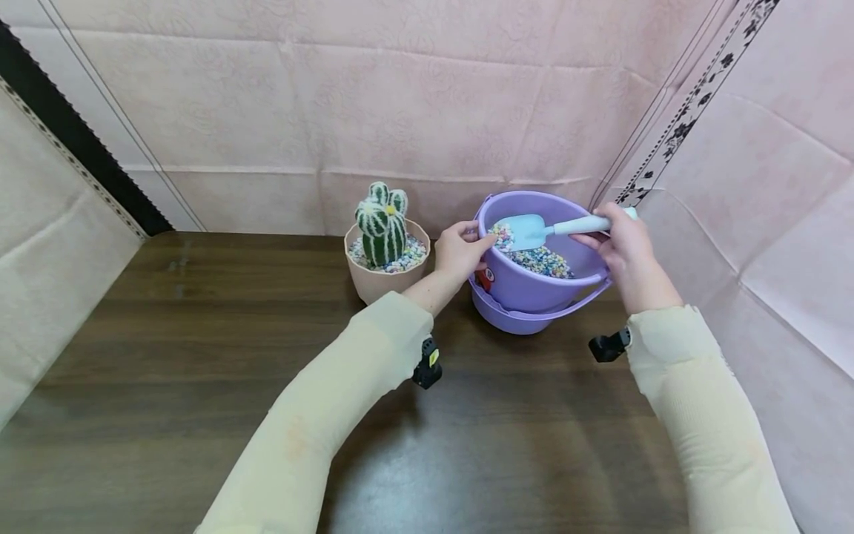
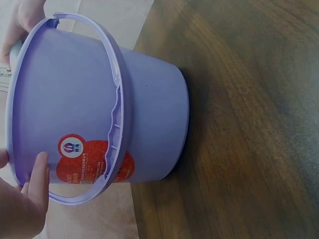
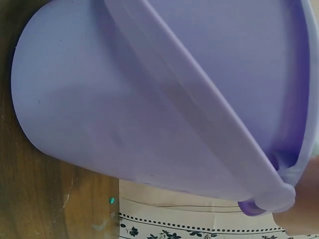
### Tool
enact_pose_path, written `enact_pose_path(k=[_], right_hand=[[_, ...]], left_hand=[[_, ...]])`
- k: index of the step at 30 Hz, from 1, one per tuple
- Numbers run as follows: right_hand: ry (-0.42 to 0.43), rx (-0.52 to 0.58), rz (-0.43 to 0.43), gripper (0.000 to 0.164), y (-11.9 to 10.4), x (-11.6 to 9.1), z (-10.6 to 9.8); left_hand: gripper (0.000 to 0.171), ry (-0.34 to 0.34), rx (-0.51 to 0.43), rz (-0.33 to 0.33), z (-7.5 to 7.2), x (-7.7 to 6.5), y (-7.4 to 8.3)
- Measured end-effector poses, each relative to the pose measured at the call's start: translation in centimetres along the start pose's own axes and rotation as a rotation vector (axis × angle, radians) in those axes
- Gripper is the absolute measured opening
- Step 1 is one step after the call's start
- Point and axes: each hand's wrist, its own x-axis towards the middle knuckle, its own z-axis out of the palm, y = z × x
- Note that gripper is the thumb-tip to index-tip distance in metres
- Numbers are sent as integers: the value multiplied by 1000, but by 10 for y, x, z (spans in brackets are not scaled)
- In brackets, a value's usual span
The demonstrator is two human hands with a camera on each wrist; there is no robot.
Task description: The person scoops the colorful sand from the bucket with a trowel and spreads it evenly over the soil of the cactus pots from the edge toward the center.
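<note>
A purple bucket point(image 1: 527, 291) stands at the back of the table with small multicoloured pebbles point(image 1: 543, 259) inside. My left hand point(image 1: 459, 252) grips its left rim, thumb at the top and fingers against the outer wall by a red sticker point(image 2: 82, 159). In my right hand point(image 1: 626, 241) is the handle of a light blue toy shovel point(image 1: 527, 231). The blade lies inside the bucket mouth, pointing left, with some pebbles on it. Hanging down across the bucket's near side is its purple carrying handle point(image 2: 118, 69), which also crosses the right wrist view.
Left of the bucket, close to my left hand, a green cactus point(image 1: 385, 241) stands in a beige pot point(image 1: 373, 283) of similar pebbles. Patterned cloth walls point(image 1: 307, 111) border the brown wooden table point(image 1: 200, 356). A tiny green bit point(image 3: 112, 200) lies near the bucket.
</note>
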Motion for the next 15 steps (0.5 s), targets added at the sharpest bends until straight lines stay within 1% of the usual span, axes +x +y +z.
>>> enact_pose_path(k=[3,6,8,10,15], right_hand=[[-3,29,26,15,-2,0,-1],[7,75,60,11,-5,0,-2],[13,104,82,9,-7,2,-2],[19,127,101,10,-10,3,-3],[54,186,130,16,-15,8,-8]], left_hand=[[44,-10,-12,-6,-1,-2,0],[46,-28,-29,-11,-5,-3,-2],[46,-43,-40,-11,-9,-4,-4],[46,-61,-42,-5,-15,-6,-5],[43,-141,-58,63,-34,-13,-7]])
